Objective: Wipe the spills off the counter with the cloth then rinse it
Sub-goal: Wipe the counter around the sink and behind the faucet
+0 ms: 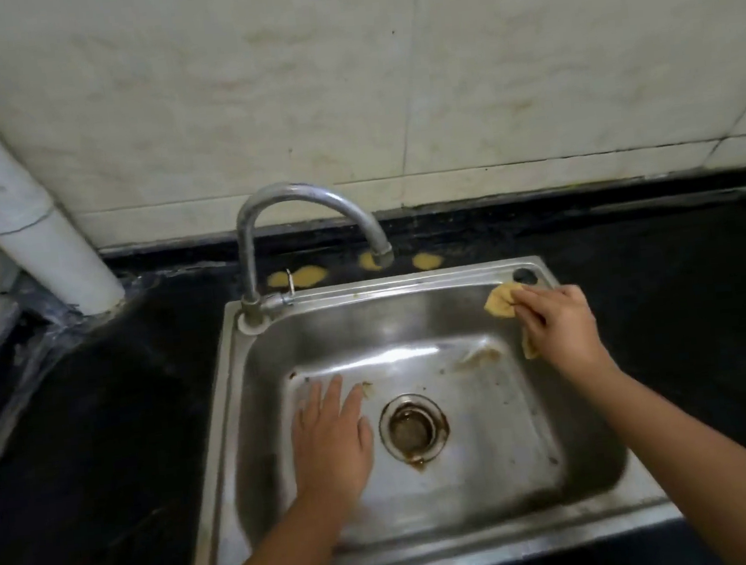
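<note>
My right hand (557, 325) grips a yellow cloth (500, 302) at the back right corner of the steel sink (408, 285), over its rim. A bit of cloth also pokes out below the palm. My left hand (330, 438) hovers flat with fingers apart over the left part of the basin, holding nothing. Several yellow spills (308, 276) lie on the black counter (667, 297) behind the sink, near the foot of the faucet (297, 193) and under its spout. Another spill (426, 260) sits further right.
The sink drain (414, 429) is rusty and open, with brown stains around it. A white pipe (34, 226) runs down to the counter at the back left. Tiled wall stands behind. A small hole (524, 275) marks the sink rim's right corner.
</note>
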The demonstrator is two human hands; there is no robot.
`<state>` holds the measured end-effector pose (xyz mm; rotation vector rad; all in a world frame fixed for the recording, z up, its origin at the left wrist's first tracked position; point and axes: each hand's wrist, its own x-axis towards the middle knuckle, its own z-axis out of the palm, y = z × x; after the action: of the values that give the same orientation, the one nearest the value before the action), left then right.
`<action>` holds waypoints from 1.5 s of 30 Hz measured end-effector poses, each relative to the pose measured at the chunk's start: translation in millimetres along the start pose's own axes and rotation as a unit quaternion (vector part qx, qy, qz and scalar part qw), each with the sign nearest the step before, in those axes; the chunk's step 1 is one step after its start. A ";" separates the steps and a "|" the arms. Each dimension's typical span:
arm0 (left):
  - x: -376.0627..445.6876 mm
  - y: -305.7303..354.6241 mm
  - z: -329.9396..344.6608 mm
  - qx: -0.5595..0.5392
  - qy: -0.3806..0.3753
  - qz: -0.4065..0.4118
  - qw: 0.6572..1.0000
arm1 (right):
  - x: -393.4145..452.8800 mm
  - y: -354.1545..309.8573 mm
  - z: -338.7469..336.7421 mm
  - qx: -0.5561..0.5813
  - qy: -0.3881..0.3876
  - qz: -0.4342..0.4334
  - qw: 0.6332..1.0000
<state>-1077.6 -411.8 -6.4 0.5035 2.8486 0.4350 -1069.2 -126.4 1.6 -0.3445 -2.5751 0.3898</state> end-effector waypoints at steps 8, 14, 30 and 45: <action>88.6 112.1 26.2 0.009 0.014 -0.030 0.999 | 119.8 80.3 31.0 0.063 -0.008 -0.035 0.997; 134.7 156.1 51.3 0.021 -0.004 -0.037 0.999 | 142.2 122.9 58.7 0.046 -0.265 0.014 0.963; 296.1 284.5 94.7 0.080 -0.055 0.033 0.995 | 108.8 221.4 51.7 -0.106 -0.296 0.041 0.948; 307.5 286.7 102.2 0.107 -0.127 0.095 0.982 | 106.5 222.3 57.9 -0.087 -0.265 0.032 0.960</action>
<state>-1247.5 -17.2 -57.8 0.8115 2.6213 0.0849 -1151.3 101.0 -73.7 -0.4327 -3.1429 0.3086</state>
